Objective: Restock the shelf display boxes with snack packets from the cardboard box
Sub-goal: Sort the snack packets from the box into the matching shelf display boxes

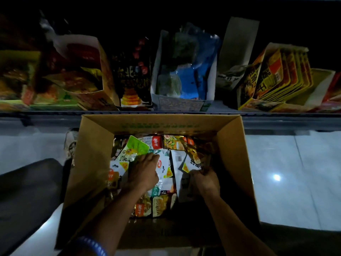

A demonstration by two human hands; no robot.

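Observation:
An open cardboard box [92, 163] stands on the floor below the shelf, holding several loose snack packets [156, 142]. Both hands are inside it. My left hand [144, 170] lies among the packets with its fingers curled round a light green packet [135, 147] at the box's left middle. My right hand [205, 180] grips the lower edge of a white and gold packet [191, 159] toward the right. On the shelf above stand display boxes: a white one with blue packets [184, 102], an orange one [103, 71] at left and a yellow one [249, 85] at right.
A dark packet stack [133, 78] stands between the orange and white display boxes. The shelf's front edge [276, 115] runs just behind the cardboard box. Glossy floor tiles [295, 172] lie right of the box; my dark trouser leg [27, 191] and shoe [71, 143] are at its left.

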